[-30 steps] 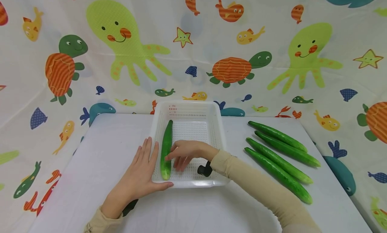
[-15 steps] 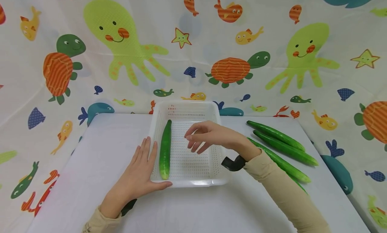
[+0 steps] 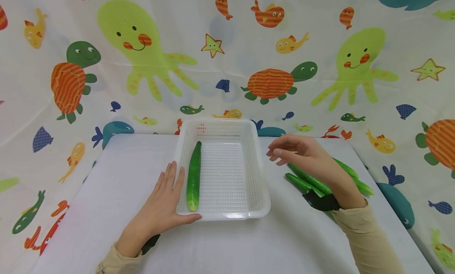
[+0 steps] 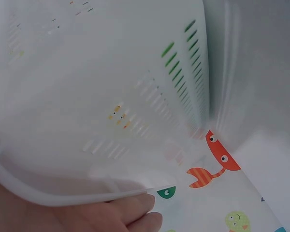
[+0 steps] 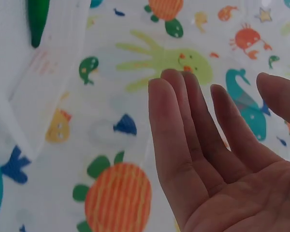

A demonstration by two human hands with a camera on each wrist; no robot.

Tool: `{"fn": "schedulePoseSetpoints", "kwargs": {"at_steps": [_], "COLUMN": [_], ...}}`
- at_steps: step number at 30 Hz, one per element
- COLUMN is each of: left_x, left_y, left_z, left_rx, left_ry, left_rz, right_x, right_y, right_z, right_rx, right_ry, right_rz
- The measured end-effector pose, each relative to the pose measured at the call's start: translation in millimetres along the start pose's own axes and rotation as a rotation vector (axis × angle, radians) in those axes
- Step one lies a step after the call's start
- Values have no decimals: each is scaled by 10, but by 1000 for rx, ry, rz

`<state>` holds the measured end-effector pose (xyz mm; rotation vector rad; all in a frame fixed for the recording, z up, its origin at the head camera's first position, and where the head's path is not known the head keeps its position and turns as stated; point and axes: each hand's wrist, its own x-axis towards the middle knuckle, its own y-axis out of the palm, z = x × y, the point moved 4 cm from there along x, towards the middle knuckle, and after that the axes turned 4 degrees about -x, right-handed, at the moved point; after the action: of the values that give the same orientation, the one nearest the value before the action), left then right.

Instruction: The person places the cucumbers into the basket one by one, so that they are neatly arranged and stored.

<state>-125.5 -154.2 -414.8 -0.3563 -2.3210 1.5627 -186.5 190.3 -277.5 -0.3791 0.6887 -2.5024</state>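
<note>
A white perforated basket stands mid-table with one cucumber lying lengthwise along its left side. Fingers spread and straight, the left hand rests against the basket's left edge, its thumb along the near rim. In the left wrist view, that hand touches the basket's rim. The right hand holds nothing and hovers right of the basket, over several cucumbers that it partly hides. Its relaxed fingers stand apart from any object in the right wrist view, where the palm shows.
The white table extends on both sides of the basket. Behind it hangs a white cloth printed with sea animals. Black bands circle the wrists, below beige sleeves.
The right hand has risen out of the basket and moved right, over the group of cucumbers. The left hand and the cucumber in the basket have stayed in place.
</note>
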Motion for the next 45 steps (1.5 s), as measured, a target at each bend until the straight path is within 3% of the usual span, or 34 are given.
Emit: {"fn": "schedulePoseSetpoints", "kwargs": {"at_steps": [6,13,21,25,29,33,40,45], "left_x": [5,10,13,10,5,8,10,13], "left_y": [11,16,22,17,17,24,22,23], "left_z": [-5,4,5,4,2,0,-1,0], "left_rx": [5,-1,-5,-6,-6,-2,1,-3], "left_ry": [11,5,-1,-4,-6,-3,2,-3], "left_rz": [-10,1,12,15,19,23,23,23], "right_x": [-290,-635,-1127,-1400,-1675,-1932,-2212,-2246], "right_y": [-284,-541,-690,-727,-704,-593,-375,-286], "right_z": [-91,-313,-677,-896,-1131,-1389,-1762,-1886], "right_rx": [-90,-84,-137,-266,-438,-538,-579,-572], "right_ry": [-21,-60,96,217,331,450,633,686], "right_rz": [-143,-258,-438,-478,-468,-419,-272,-185]}}
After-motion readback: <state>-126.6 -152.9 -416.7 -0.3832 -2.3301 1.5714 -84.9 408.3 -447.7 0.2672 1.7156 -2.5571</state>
